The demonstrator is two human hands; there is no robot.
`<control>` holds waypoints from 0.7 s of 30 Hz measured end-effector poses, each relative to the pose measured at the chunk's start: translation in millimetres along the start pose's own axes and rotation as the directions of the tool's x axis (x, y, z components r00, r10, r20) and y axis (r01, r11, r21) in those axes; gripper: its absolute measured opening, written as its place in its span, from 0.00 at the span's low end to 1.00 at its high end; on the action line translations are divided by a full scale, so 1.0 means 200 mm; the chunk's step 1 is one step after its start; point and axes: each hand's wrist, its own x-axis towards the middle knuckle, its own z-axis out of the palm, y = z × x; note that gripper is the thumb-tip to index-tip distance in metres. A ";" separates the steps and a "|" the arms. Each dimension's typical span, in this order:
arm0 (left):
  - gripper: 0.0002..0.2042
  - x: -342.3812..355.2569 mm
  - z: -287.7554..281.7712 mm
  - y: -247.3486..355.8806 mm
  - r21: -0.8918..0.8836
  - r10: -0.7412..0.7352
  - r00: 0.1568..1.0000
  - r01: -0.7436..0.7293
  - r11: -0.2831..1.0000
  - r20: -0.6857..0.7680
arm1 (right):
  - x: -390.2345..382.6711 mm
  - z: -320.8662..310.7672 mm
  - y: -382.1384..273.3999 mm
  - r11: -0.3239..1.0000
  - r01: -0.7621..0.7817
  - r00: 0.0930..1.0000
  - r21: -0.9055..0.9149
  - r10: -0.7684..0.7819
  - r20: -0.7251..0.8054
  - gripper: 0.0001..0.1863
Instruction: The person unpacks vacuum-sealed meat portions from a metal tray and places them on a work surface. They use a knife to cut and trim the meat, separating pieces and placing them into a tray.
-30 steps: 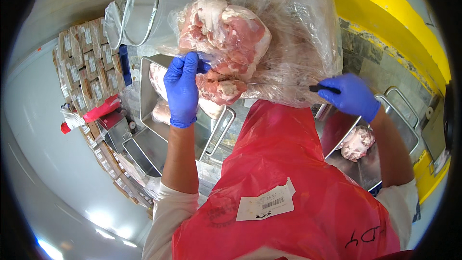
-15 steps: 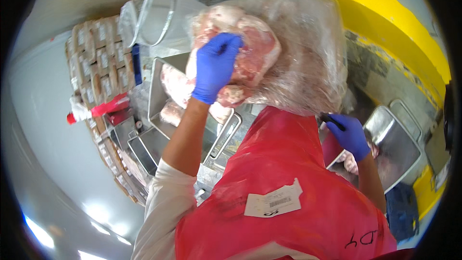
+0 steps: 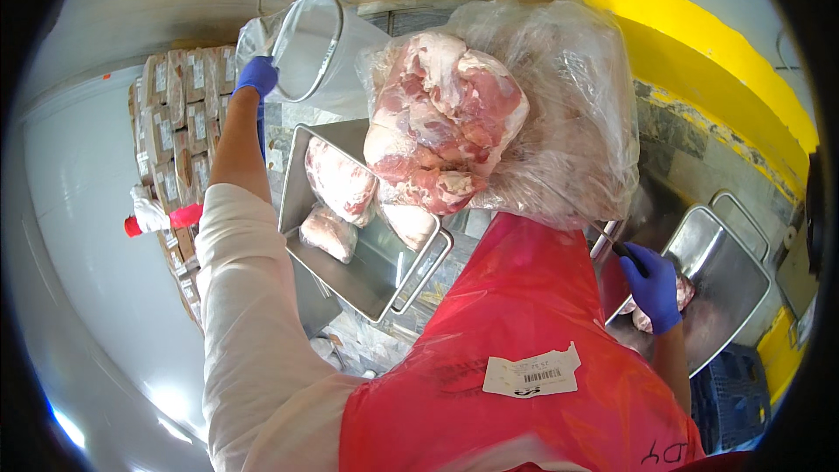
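Note:
A large boneless cut of raw meat lies on a clear plastic-wrapped bundle in front of me. My right hand, in a blue glove, is closed around the black handle of a knife; its thin blade points up and left against the plastic. My left hand, also gloved, is stretched out to the far left at the edge of a metal ring with a clear plastic bag hanging from it. Its fingers look closed, but what they grip is hidden.
Below the meat, a steel tub holds several meat pieces. Another steel tub with meat stands at the right, above a dark blue crate. Stacked boxes stand at left, a yellow barrier at far right.
My left hand has left the meat and moved left to the metal ring, uncovering the cut. My right hand still holds the knife, whose blade now shows. The view has shifted slightly.

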 end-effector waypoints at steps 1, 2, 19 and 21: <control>0.17 0.04 -0.03 0.02 -0.068 -0.112 0.994 0.111 0.991 -0.015 | -0.03 0.01 -0.01 0.999 -0.049 0.999 0.016 0.049 0.001 0.13; 0.16 0.05 -0.05 0.07 0.010 -0.094 0.991 0.095 0.995 -0.100 | -0.06 0.03 0.01 0.998 -0.050 0.998 0.049 0.051 -0.033 0.13; 0.57 -1.37 0.25 1.55 -0.846 -0.287 0.949 0.045 0.532 -0.129 | 0.04 0.14 -0.19 0.993 0.047 0.995 0.112 -0.057 0.084 0.14; 0.58 -1.37 0.25 1.52 -0.871 -0.253 0.964 0.053 0.489 -0.084 | 0.12 0.12 -0.23 0.996 0.087 0.987 0.017 -0.088 0.135 0.13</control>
